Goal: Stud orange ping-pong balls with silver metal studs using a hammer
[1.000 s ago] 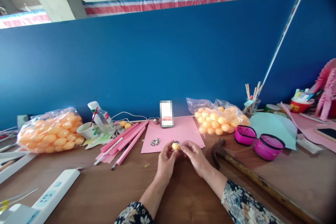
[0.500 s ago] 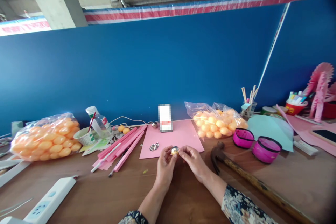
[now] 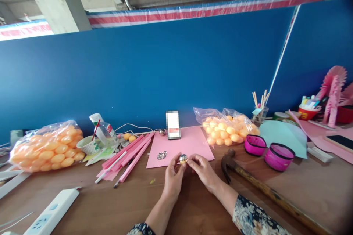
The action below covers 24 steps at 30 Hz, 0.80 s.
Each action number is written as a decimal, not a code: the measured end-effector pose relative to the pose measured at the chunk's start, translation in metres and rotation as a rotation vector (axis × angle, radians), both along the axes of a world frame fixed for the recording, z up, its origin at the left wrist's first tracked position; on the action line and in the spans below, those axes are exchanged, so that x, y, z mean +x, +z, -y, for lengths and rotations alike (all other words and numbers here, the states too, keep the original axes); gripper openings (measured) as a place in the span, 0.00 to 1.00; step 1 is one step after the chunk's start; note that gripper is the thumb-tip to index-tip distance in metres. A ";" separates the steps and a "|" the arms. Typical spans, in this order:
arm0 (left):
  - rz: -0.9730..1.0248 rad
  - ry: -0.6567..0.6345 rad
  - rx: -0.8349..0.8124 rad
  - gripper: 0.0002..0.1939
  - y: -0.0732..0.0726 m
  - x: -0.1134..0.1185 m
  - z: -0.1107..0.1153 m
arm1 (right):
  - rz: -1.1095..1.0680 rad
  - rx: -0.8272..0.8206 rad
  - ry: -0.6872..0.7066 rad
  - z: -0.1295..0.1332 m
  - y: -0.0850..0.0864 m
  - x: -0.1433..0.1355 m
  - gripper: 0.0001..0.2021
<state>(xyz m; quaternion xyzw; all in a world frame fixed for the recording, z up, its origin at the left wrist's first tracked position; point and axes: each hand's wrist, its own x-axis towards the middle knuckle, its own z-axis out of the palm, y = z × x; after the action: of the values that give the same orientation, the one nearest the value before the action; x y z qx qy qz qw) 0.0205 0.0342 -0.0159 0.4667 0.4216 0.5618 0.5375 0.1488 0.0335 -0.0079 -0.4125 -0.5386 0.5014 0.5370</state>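
Ball [image 3: 183,158], silver and orange: one, at the near edge of the pink paper [image 3: 190,143], pinched in my left hand [image 3: 174,177]. My right hand [image 3: 202,170]: fingertips narrow beside it, contents unclear. Risk: slack pinch might drop it.

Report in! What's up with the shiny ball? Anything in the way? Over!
Left hand holding ball, silver on top, yellowish below. Right hand, fingertips at its side. Hammer lying off to the right, not between hands.

Blue partition [image 3: 176,66] behind brown tabletop [image 3: 121,205]
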 end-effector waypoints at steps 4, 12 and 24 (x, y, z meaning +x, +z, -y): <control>-0.022 0.008 0.005 0.25 0.002 0.000 0.000 | -0.002 -0.002 -0.007 0.000 0.002 0.000 0.12; -0.003 0.013 0.003 0.25 0.002 0.001 0.000 | 0.016 -0.007 0.002 0.001 0.004 0.000 0.13; -0.016 0.028 0.006 0.25 0.002 0.000 0.000 | 0.030 -0.018 0.000 0.001 0.004 -0.001 0.14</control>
<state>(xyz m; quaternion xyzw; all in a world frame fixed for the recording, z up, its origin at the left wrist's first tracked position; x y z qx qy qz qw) 0.0209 0.0338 -0.0139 0.4669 0.4309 0.5666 0.5247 0.1481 0.0328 -0.0043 -0.4246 -0.5422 0.4999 0.5252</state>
